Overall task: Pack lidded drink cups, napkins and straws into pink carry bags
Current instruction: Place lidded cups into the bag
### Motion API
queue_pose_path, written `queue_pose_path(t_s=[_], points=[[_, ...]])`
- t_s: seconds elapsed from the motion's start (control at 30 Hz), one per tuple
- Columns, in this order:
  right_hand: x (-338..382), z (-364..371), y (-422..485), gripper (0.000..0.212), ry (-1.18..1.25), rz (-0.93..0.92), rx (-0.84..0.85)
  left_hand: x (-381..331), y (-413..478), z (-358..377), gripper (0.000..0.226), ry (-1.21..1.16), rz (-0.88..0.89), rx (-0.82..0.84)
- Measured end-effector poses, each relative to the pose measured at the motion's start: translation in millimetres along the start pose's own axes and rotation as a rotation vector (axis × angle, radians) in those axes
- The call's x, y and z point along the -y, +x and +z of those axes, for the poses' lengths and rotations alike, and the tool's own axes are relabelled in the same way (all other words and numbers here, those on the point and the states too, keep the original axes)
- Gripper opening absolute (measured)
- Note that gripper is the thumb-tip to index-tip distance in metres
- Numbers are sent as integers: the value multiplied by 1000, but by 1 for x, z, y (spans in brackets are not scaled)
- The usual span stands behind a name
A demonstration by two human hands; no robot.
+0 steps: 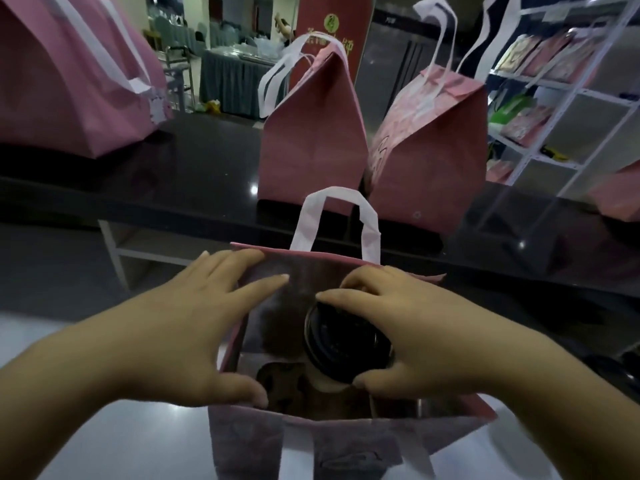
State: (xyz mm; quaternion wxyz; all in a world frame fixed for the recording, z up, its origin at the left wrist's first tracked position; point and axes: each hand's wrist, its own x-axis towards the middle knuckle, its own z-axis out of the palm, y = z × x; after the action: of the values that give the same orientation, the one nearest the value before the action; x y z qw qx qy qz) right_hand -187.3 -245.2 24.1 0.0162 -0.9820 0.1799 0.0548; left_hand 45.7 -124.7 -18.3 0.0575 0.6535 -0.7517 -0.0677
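- the open pink carry bag (pixel 346 441) stands right in front of the person, its white handle (pixel 337 216) sticking up at the far rim.
- the right hand (pixel 408 327) has a lidded drink cup (pixel 343 344) by its black lid, fingertips curled round the far edge and thumb pinching the near edge; the cup sits inside the bag's mouth, toward the right half of the bag.
- the left hand (pixel 194 327) is spread wide over the bag's left wall, fingers on the far rim and thumb hooked at the near rim, holding the mouth open.
- to my eye the cup is on its way down; whether its base has reached the bottom of the bag i cannot tell.
- doing it well: keep the cup upright, lower it straight, let go only when it rests flat, and keep the left side of the bag free for more.
- no napkins or straws are visible in the bag.
- beyond the bag, two closed pink bags (pixel 311 143) stand on the dark counter (pixel 190 174), apparently done.
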Motion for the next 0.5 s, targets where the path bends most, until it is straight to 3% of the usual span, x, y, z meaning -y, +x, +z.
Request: queue_pose_path(t_s=[0.33,0.5], points=[[9,27,42,80,-56,0,135,-4,-4,0,114,-20,-2,17],[1,28,39,79,-90,33,112,-4,-2,-1,96,-82,7,-79]])
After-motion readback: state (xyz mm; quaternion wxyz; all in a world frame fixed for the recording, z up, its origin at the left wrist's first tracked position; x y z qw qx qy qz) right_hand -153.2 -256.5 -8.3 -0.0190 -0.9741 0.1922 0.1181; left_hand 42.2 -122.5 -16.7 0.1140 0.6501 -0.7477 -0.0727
